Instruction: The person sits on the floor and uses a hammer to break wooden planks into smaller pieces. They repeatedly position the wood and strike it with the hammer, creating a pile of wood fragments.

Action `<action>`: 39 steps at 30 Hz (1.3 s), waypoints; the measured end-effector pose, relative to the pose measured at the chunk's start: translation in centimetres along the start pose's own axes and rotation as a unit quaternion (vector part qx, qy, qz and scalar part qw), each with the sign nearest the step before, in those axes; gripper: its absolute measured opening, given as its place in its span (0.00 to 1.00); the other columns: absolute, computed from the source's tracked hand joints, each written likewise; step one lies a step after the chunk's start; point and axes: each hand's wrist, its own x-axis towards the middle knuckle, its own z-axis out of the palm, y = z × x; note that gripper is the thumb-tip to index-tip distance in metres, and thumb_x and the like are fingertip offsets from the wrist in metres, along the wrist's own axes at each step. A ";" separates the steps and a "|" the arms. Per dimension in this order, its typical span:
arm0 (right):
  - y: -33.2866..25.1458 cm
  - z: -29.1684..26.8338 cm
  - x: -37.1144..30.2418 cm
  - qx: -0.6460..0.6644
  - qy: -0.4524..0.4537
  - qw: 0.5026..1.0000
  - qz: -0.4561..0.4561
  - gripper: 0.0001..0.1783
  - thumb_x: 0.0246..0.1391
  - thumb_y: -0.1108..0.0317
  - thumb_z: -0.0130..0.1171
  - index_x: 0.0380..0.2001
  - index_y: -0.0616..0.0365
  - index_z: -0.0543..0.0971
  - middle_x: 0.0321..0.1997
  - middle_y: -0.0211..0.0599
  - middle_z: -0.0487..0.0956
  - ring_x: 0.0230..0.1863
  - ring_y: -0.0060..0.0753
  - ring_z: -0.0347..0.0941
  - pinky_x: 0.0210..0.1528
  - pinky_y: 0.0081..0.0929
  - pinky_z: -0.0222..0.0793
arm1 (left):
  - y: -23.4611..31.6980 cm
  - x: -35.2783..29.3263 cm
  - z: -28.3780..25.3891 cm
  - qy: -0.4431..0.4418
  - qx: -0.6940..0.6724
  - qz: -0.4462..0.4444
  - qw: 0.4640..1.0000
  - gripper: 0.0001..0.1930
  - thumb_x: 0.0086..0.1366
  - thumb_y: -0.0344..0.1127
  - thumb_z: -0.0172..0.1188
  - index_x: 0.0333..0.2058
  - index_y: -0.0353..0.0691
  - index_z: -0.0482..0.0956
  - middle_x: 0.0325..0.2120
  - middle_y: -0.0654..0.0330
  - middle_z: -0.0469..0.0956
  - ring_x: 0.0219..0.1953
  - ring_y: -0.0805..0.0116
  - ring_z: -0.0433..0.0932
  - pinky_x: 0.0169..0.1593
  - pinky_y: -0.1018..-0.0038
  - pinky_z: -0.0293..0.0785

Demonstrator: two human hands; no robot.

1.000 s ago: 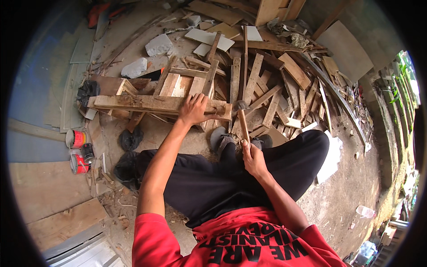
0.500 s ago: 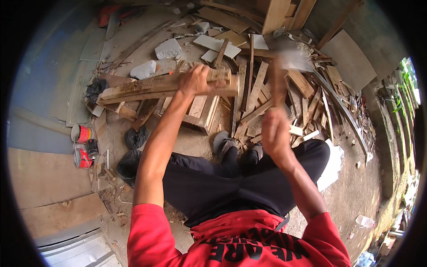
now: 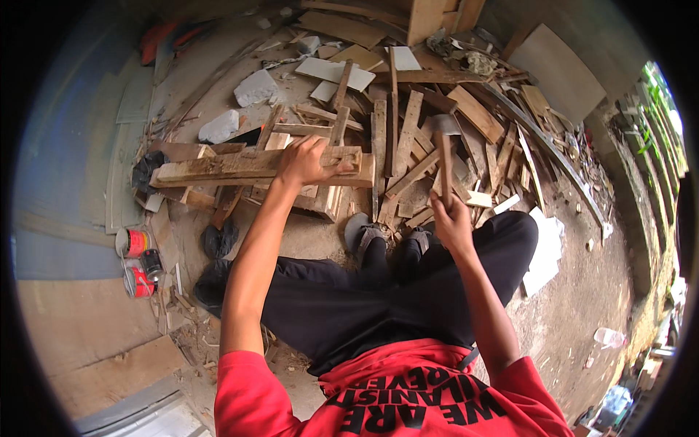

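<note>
Out in front, the left arm point(image 3: 253, 262) reaches forward, its left hand point(image 3: 301, 162) wrapped over the beam point(image 3: 215, 170) near the right end; the right arm point(image 3: 488, 298) is bent, its right hand point(image 3: 454, 223) closed round the hammer point(image 3: 446, 162), apart from the beam, above wood scraps point(image 3: 405, 135); at left, three cans point(image 3: 133, 242) sit grouped, contents hard to make out.

Long squared timber beam point(image 3: 226, 169) toned light brown, streaked with darker grain, wooden-handled metal-headed hammer point(image 3: 445, 166) coloured brown and grey, short-sleeved cloth shirt point(image 3: 397, 371) coloured red, printed in black
</note>
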 end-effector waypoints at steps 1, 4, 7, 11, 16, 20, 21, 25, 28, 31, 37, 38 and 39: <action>3.0 0.5 0.9 -0.052 -0.005 0.998 0.016 0.24 0.60 0.55 0.59 0.24 0.69 0.75 0.15 0.36 0.70 0.20 0.22 0.66 0.23 0.33 0.61 | 0.4 -0.8 0.4 -0.014 0.001 0.003 1.000 0.42 0.49 0.76 0.61 0.31 0.32 0.82 0.32 0.44 0.81 0.35 0.48 0.83 0.39 0.58 0.80; 5.7 1.3 2.3 -0.167 -0.092 0.961 0.199 0.28 0.56 0.49 0.61 0.27 0.72 0.77 0.17 0.49 0.76 0.23 0.45 0.78 0.30 0.41 0.71 | 0.1 -4.0 2.4 -0.034 0.010 0.020 0.999 0.40 0.49 0.75 0.61 0.28 0.33 0.81 0.28 0.47 0.81 0.32 0.50 0.82 0.37 0.60 0.79; 8.9 1.6 4.1 -0.125 -0.060 0.961 0.240 0.27 0.54 0.51 0.61 0.30 0.73 0.78 0.25 0.56 0.79 0.30 0.55 0.80 0.36 0.43 0.75 | 0.6 -6.6 4.6 -0.045 0.013 0.050 0.998 0.38 0.49 0.73 0.63 0.27 0.34 0.80 0.26 0.51 0.78 0.31 0.52 0.81 0.37 0.61 0.77; 11.5 1.3 10.0 -0.201 0.040 0.956 0.209 0.24 0.55 0.53 0.61 0.37 0.69 0.77 0.35 0.58 0.81 0.37 0.54 0.81 0.40 0.45 0.76 | 1.4 -7.1 4.8 -0.004 0.042 0.060 0.997 0.41 0.51 0.77 0.58 0.26 0.34 0.79 0.26 0.53 0.79 0.31 0.57 0.80 0.37 0.64 0.76; 18.0 -0.9 13.8 -0.291 0.100 0.938 0.161 0.18 0.54 0.61 0.58 0.38 0.68 0.77 0.43 0.63 0.79 0.47 0.62 0.76 0.50 0.48 0.72 | 1.7 -7.2 4.3 -0.034 0.051 0.041 0.997 0.42 0.48 0.78 0.59 0.32 0.35 0.80 0.31 0.53 0.80 0.36 0.57 0.80 0.40 0.64 0.76; 20.2 0.7 11.0 -0.297 0.103 0.935 0.162 0.12 0.49 0.72 0.53 0.35 0.68 0.77 0.40 0.60 0.79 0.47 0.62 0.76 0.50 0.51 0.71 | 0.6 -8.5 3.4 -0.066 0.036 0.015 0.997 0.39 0.49 0.72 0.64 0.42 0.37 0.80 0.39 0.54 0.79 0.43 0.56 0.77 0.50 0.63 0.71; 21.5 0.2 11.2 -0.293 0.106 0.936 0.162 0.12 0.48 0.72 0.53 0.34 0.69 0.77 0.40 0.61 0.79 0.47 0.62 0.76 0.50 0.51 0.71 | 1.0 -8.2 3.3 -0.071 0.023 0.011 0.997 0.38 0.48 0.69 0.66 0.44 0.38 0.79 0.40 0.55 0.79 0.45 0.56 0.77 0.52 0.62 0.69; 18.7 2.5 11.5 -0.401 0.100 0.900 0.139 0.20 0.51 0.70 0.55 0.46 0.70 0.74 0.54 0.65 0.71 0.54 0.65 0.70 0.54 0.51 0.69 | 0.4 -9.2 2.2 -0.095 0.012 -0.035 0.995 0.39 0.44 0.63 0.73 0.50 0.43 0.76 0.47 0.57 0.77 0.52 0.57 0.73 0.57 0.61 0.63; 15.9 4.8 11.3 -0.403 0.069 0.913 0.005 0.24 0.53 0.65 0.58 0.49 0.69 0.69 0.55 0.62 0.67 0.57 0.62 0.67 0.54 0.53 0.66 | -0.5 -9.8 1.6 -0.067 0.000 -0.068 0.995 0.43 0.39 0.63 0.76 0.50 0.42 0.76 0.47 0.57 0.77 0.52 0.58 0.73 0.59 0.62 0.62; 16.9 7.0 12.7 -0.312 -0.040 0.947 -0.062 0.22 0.54 0.60 0.60 0.47 0.64 0.74 0.44 0.59 0.77 0.49 0.62 0.73 0.50 0.46 0.71 | -0.4 -9.6 1.0 -0.070 -0.029 -0.121 0.990 0.41 0.39 0.55 0.79 0.51 0.44 0.75 0.49 0.57 0.77 0.54 0.57 0.73 0.60 0.59 0.61; 18.5 14.3 14.1 -0.280 -0.280 0.918 -0.003 0.27 0.55 0.49 0.60 0.39 0.69 0.78 0.37 0.61 0.80 0.43 0.63 0.77 0.46 0.48 0.73 | -0.4 -9.6 1.6 -0.055 -0.003 -0.076 0.996 0.42 0.38 0.61 0.76 0.49 0.44 0.75 0.46 0.59 0.77 0.52 0.57 0.73 0.61 0.57 0.58; 19.7 15.9 13.6 -0.284 -0.267 0.921 -0.009 0.30 0.55 0.48 0.60 0.42 0.70 0.76 0.39 0.64 0.79 0.46 0.64 0.76 0.49 0.48 0.72 | -0.6 -9.7 1.7 -0.055 0.006 -0.075 0.996 0.42 0.38 0.62 0.76 0.48 0.44 0.75 0.45 0.59 0.77 0.52 0.58 0.72 0.61 0.57 0.57; 19.5 18.0 12.5 -0.284 -0.261 0.922 -0.018 0.33 0.54 0.46 0.60 0.45 0.72 0.74 0.42 0.67 0.78 0.49 0.66 0.75 0.52 0.48 0.72 | -0.9 -10.3 1.3 -0.063 0.015 -0.087 0.994 0.41 0.38 0.62 0.76 0.48 0.44 0.75 0.46 0.60 0.77 0.52 0.58 0.72 0.61 0.57 0.57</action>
